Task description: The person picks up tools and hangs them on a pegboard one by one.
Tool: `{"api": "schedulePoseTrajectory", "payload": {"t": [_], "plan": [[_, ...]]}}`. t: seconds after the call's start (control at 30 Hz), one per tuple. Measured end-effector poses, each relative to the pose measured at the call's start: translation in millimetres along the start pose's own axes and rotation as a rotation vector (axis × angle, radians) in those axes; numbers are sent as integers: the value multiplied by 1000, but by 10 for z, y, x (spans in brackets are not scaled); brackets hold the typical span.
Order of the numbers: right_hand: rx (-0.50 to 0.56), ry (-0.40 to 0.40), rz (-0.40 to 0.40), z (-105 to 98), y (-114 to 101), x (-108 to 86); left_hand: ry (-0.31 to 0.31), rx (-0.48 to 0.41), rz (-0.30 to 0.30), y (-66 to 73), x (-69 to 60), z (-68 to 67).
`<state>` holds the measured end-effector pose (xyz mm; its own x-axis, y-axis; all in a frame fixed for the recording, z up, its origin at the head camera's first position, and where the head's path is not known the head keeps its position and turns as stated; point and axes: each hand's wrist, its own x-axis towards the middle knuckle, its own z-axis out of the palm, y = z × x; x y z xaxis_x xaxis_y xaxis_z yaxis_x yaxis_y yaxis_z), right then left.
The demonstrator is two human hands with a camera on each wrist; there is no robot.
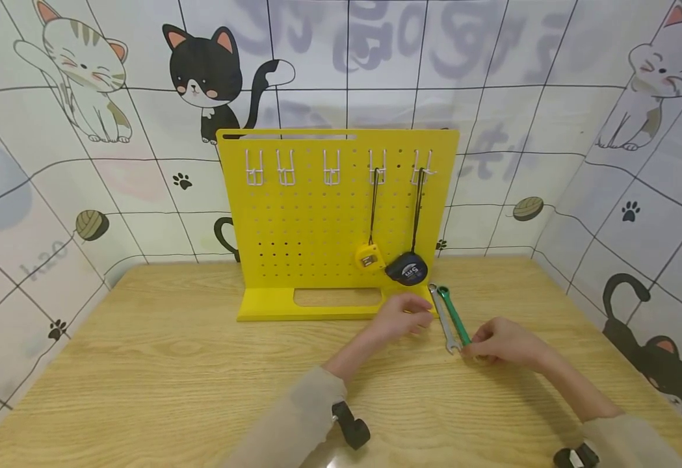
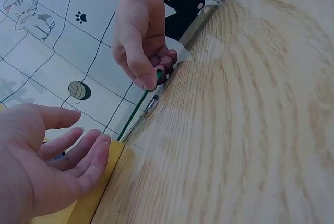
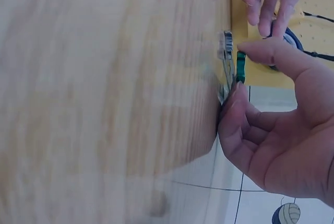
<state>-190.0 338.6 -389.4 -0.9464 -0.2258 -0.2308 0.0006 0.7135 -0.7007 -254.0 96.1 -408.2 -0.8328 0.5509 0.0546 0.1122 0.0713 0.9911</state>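
My right hand [image 1: 504, 341] pinches the near end of a green combination wrench [image 1: 456, 316] between thumb and fingers. In the left wrist view that end of the green wrench [image 2: 133, 114] is tipped up off the table. A silver combination wrench [image 1: 443, 318] lies just left of it on the wood, its open jaw toward me. My left hand [image 1: 402, 316] hovers by the front right of the yellow pegboard [image 1: 317, 227], fingers loosely bent and holding nothing. Behind it, a yellow tape measure [image 1: 370, 257] and a black tape measure [image 1: 407, 269] hang by cords from the board.
White wire hooks [image 1: 331, 168] line the top of the pegboard; those on the left and middle carry nothing. The board's base rests on a wood-grain table [image 1: 200, 377]. A cat-patterned wall covering [image 1: 159, 123] encloses the back and sides.
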Motion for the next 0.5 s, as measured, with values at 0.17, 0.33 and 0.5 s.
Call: {"api": "schedulePoseTrajectory", "payload": {"t": [0.17,0.33,0.5], "plan": [[68,-51,10,-41,21,-33,-16,-101,-60,-11,51,83],[95,-80,43,-54,14,-46,-39,-185,-92,-36,103,192],[152,-113,46,-48,19,-47,-56,-234,-122,-20,135,326]]}}
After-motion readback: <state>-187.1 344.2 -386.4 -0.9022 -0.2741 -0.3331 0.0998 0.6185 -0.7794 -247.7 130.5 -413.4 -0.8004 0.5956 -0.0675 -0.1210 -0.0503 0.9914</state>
